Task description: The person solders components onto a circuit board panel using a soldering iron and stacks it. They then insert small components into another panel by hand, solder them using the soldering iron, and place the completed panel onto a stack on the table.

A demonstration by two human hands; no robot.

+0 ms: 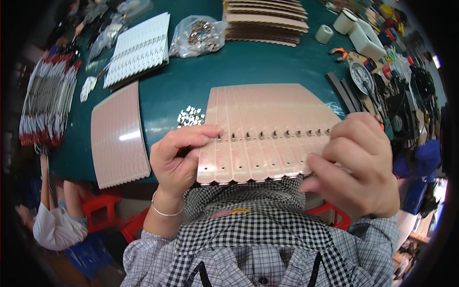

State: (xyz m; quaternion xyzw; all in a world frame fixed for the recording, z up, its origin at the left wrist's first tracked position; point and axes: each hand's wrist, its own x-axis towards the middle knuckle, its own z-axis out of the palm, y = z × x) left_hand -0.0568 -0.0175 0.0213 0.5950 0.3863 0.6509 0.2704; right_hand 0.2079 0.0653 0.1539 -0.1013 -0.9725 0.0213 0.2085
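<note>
A pinkish, glossy panel [267, 107] of joined strips lies tilted in front of me, its scalloped near edge over my lap. Across its middle runs a row of small metal pieces, and a line of small holes follows the near edge. My left hand [177, 155] pinches the panel's left edge, with the index finger on top by the end of the metal row. My right hand [361, 162] is closed on the right edge; its fingertips beneath are hidden. Just beyond my left hand sits a small pile of black and white parts [190, 116].
Another pink panel [119, 136] lies to the left. Beyond stand a stack of white panels [138, 50], a clear bag of metal parts [200, 36] and a stack of pink panels [265, 21]. Dark bars [342, 93] and tools crowd the right. A co-worker [57, 225] sits at left.
</note>
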